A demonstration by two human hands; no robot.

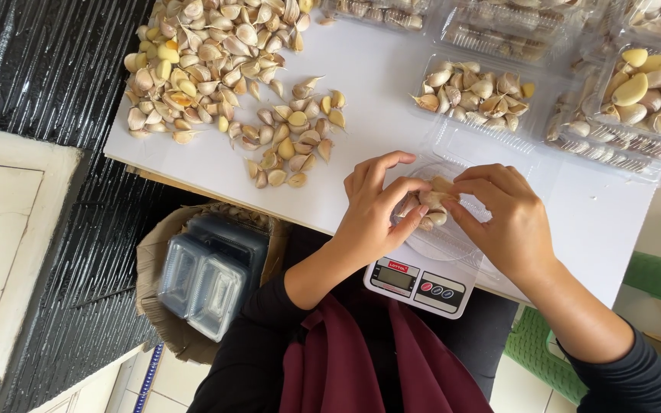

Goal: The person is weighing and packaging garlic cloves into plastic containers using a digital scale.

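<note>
My left hand (375, 205) and my right hand (503, 218) meet over a clear plastic tray (445, 243) that rests on a white digital kitchen scale (416, 283). Both hands pinch garlic cloves (432, 200) lying in that tray, fingertips almost touching. A big loose heap of unpeeled garlic cloves (216, 69) covers the white tabletop (376, 69) to the far left. A smaller scatter of cloves (292, 141) lies nearer my left hand.
Clear plastic clamshell boxes filled with garlic (476, 95) (652, 92) stand at the back right, more behind them. Below the table's left edge a cardboard box holds stacked empty plastic containers (204, 279). A green plastic stool (652, 283) stands at the right.
</note>
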